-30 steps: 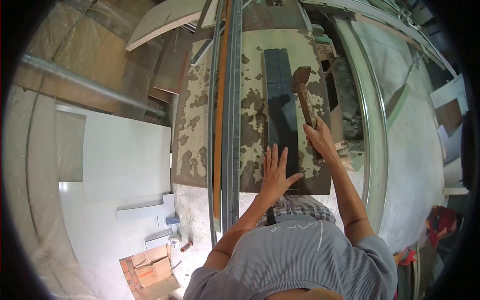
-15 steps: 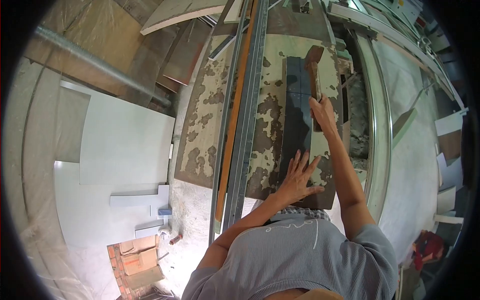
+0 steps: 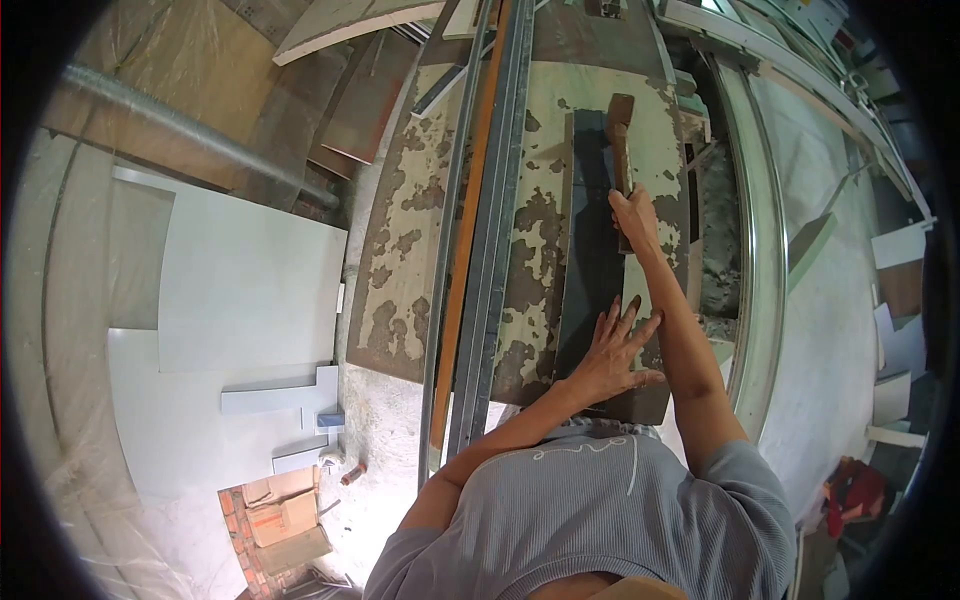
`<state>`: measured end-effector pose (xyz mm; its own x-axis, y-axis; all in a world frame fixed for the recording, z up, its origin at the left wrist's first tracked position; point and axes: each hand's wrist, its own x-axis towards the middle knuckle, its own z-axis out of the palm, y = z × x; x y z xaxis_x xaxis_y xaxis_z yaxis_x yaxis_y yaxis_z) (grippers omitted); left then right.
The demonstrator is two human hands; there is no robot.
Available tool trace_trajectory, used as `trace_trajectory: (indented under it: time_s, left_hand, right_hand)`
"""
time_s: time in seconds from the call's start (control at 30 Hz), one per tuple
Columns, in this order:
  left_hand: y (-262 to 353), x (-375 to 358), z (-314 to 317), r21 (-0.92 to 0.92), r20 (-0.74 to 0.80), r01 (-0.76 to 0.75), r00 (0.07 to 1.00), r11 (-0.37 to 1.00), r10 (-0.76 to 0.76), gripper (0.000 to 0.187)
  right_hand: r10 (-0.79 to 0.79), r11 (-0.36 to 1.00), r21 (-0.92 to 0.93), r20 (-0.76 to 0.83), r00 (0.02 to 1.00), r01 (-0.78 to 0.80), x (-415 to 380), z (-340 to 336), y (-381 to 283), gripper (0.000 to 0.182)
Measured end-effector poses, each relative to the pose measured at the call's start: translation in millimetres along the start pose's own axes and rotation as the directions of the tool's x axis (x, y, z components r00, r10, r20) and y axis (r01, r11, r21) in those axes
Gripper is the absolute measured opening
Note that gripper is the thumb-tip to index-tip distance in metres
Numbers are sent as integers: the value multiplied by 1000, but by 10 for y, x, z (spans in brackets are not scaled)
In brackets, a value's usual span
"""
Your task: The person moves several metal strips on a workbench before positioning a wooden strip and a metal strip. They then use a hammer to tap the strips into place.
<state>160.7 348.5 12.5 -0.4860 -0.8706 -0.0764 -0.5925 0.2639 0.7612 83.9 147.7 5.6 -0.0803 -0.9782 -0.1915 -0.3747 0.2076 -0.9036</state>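
My right hand is closed around the wooden handle of a hammer-like tool. Its brown, blocky head points away from me, over the right edge of a long dark board. That board lies lengthwise on a worn workbench with patchy cream and brown paint. Nearer my body, my left hand is spread with fingers apart, its fingertips over the board's right edge. It holds nothing.
Long metal rails with an orange strip run along the bench, left of the board. A short dark bar lies at the far left. White panels and cardboard are on the left. A metal-edged frame stands right of the bench.
The tool has turned more upright in view and shifted slightly left with my right hand. My left hand has slid a little right, toward the board's edge.
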Motion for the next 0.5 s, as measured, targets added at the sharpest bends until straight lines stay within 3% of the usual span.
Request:
trace_trajectory:
  time_s: [0.27, 0.33, 0.5]
  left_hand:
    - [-28, 46, 38, 8, -11, -7, 1000, 1000, 7, 90]
    - [-6, 39, 3, 3, -5, -4, 1000, 1000, 4, 90]
    - [-22, 72, -99, 47, -7, 10, 1000, 999, -9, 92]
  right_hand:
    - [28, 999, 31, 2, 1000, -28, 31, 1, 33, 34]
    - [8, 998, -60, -4, 1000, -8, 34, 14, 30, 34]
    - [-12, 1000, 1, 34, 999, 12, 52, 87, -68, 31]
